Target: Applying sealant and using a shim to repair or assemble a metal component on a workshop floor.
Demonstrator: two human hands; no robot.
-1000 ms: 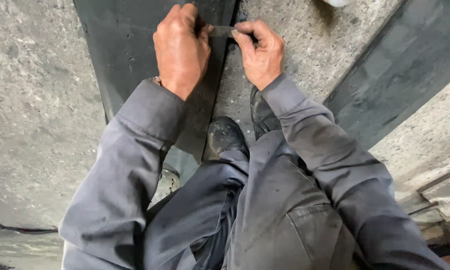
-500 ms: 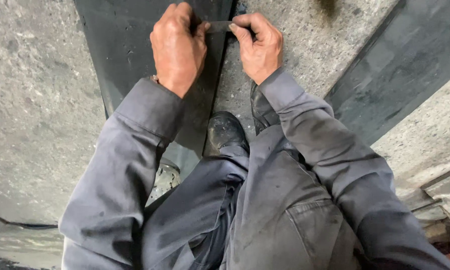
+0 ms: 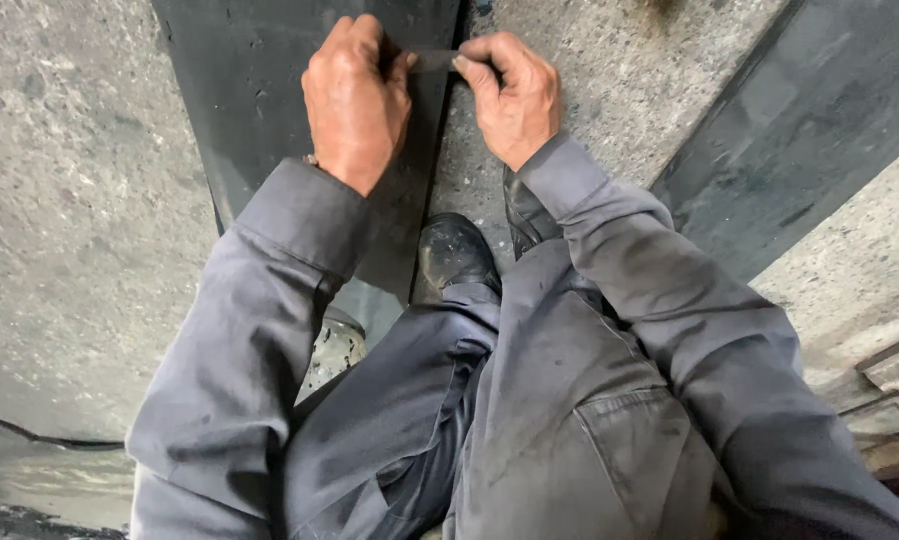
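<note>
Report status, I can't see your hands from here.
Both hands up front: left hand and right hand pinch a small dark strip between them. Black sheet beneath. Nothing in the way.

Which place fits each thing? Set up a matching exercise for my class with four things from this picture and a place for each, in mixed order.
Things:
1. small dark strip
2. black shoe
3. thin black cable
4. wide dark sheet

Places:
A. on the concrete at lower left
B. pinched between the left hand and the right hand
C. flat under the left hand
D. just below the two wrists, at the trouser leg's end

Pairs: 1-B, 2-D, 3-A, 4-C
</note>
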